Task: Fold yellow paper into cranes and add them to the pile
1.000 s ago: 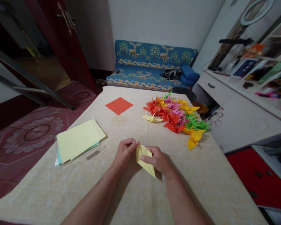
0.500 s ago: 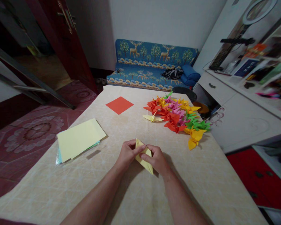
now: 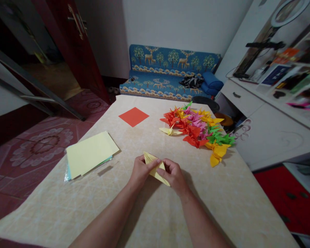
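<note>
Between my hands, just above the tablecloth, is a pale yellow folded paper (image 3: pixel 150 157), narrow and diamond-like with pointed ends. My left hand (image 3: pixel 142 170) grips its left part, the thumb lying across the top face. On the other side my right hand (image 3: pixel 173 174) pinches the paper, thumb on top and fingers curled behind it. Some of the fingers of both hands are hidden by the paper. Beyond my right hand a pale yellow paper crane (image 3: pixel 170 131) stands at the edge of a heap of red, pink, orange and green paper cranes (image 3: pixel 195 130).
A red paper square (image 3: pixel 133 117) lies flat toward the table's far side. To the left rests a stack of pale yellow sheets (image 3: pixel 91 153) on clear plastic wrapping. Past the table (image 3: pixel 93 213) stand a blue patterned sofa (image 3: pixel 155 79) and, at right, a white cabinet (image 3: pixel 271 127).
The folded paper has turned slightly in my hands, its far tip swinging left and its near tip rising a little. Both hands keep their grip. The whole view has shifted slightly.
</note>
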### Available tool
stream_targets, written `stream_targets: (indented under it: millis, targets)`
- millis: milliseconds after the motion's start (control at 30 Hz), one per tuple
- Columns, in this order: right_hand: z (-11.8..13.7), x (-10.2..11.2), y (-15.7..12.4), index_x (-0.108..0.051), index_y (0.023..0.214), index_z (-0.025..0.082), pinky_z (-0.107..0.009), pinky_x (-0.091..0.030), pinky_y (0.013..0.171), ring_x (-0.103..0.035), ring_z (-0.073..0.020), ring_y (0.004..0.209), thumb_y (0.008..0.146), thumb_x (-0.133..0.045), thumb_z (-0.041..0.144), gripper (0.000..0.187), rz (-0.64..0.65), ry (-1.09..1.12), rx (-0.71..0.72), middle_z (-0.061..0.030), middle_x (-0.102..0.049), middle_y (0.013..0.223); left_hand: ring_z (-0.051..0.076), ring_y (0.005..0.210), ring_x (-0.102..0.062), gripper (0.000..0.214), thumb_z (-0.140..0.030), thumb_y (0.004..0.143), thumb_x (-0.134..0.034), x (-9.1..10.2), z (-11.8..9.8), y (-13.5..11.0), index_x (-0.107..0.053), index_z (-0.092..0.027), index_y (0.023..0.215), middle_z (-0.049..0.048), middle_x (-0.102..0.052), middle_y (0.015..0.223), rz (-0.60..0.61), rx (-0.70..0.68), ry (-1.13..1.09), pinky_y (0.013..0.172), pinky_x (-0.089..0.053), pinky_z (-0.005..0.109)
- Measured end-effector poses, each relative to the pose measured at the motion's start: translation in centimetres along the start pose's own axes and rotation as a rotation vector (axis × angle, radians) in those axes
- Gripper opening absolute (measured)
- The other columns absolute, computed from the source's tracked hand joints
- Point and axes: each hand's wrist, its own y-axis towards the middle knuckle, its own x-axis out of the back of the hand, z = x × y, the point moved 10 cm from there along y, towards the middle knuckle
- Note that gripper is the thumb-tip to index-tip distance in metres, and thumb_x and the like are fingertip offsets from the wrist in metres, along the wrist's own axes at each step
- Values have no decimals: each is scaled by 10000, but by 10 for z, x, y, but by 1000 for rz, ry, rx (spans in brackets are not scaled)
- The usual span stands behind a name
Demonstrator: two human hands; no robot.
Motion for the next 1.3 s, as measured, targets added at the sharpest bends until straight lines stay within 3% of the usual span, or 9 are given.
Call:
stream_targets:
  millis: [267, 500, 900, 1067, 1300]
  targets:
    - [1, -1, 2, -590, 867, 207, -213, -426, 623, -528, -134, 710, 706, -678, 232, 185, -36, -79, 33, 30, -583, 787, 97, 514, -527, 263, -318, 586, -807, 5, -6, 1, -661, -101, 616, 1, -610, 559, -49, -60, 5, 500, -407, 193]
    - [-13, -7, 2, -527, 804, 196, -174, -339, 406, -466, -77, 463, 721, -628, 216, 133, -9, -45, -106, 64, -535, 622, 103, 500, -537, 268, -323, 585, -801, 12, -7, 3, -661, -102, 642, 15, -628, 569, -112, -70, 28, 480, -418, 197]
    - [-8, -6, 2, -547, 805, 176, -151, -310, 374, -448, -52, 426, 717, -641, 176, 128, 33, -20, -70, 73, -530, 595, 96, 512, -520, 289, -378, 624, -780, 32, -17, 10, -662, -125, 697, 0, -607, 594, -186, -177, 117, 474, -406, 192]
    - [-9, -2, 2, -580, 884, 170, -147, -307, 372, -454, -50, 431, 726, -642, 184, 170, 15, -19, -66, 56, -574, 635, 81, 531, -487, 295, -362, 720, -712, 34, -32, 7, -635, -168, 929, -34, -567, 628, -210, -309, 169, 479, -385, 163]
    - [-4, 4, 4, -592, 901, 163, -149, -314, 388, -449, -48, 433, 730, -648, 207, 185, -4, 38, -59, 50, -587, 618, 76, 461, -426, 332, -392, 829, -588, 25, -34, 6, -567, -179, 1083, -66, -475, 544, -133, -320, 138, 433, -336, 160]
